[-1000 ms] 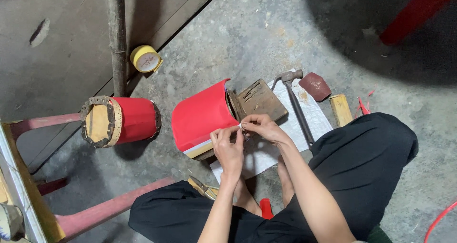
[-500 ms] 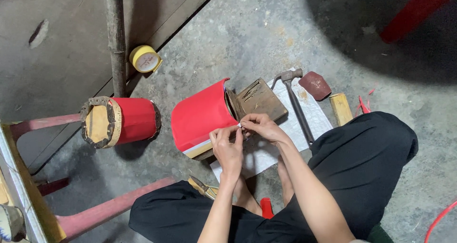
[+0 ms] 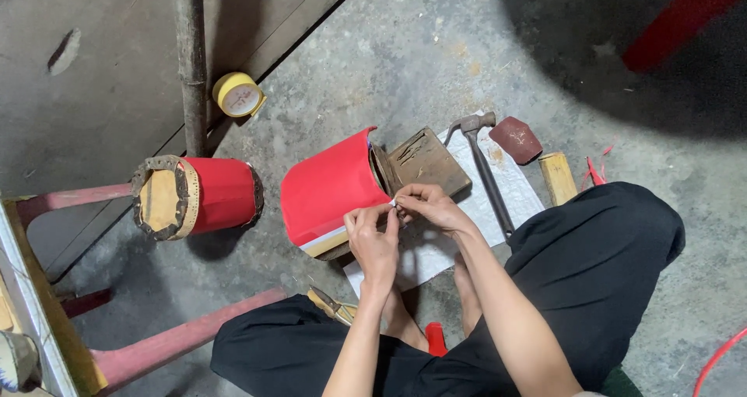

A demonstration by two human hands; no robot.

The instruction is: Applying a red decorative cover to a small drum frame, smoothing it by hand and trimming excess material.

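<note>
We are pinching the edge of a red sheet-wrapped cylindrical drum (image 3: 331, 191) between left hand (image 3: 373, 237) and right hand (image 3: 428, 206), fingertips pressed together, apparently steadying the wrap's seam. It is lying sideways on a white woven mat (image 3: 513, 191) on the floor, beside a steel-headed hammer (image 3: 482, 163).

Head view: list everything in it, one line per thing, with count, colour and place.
Red-wrapped drum: 1, red, centre, on its side.
Finished small drum: 1, red with tan head, left.
Roll of tape: 1, yellow, upper left.
Wooden board: 1, brown, behind the drum.
Hammer: 1, dark, on white sheet.
Wood block: 1, tan, right.
Pliers: 1, yellowish, by knee.
Left hand: at the drum's edge.
Right hand: pinching beside it.
</note>
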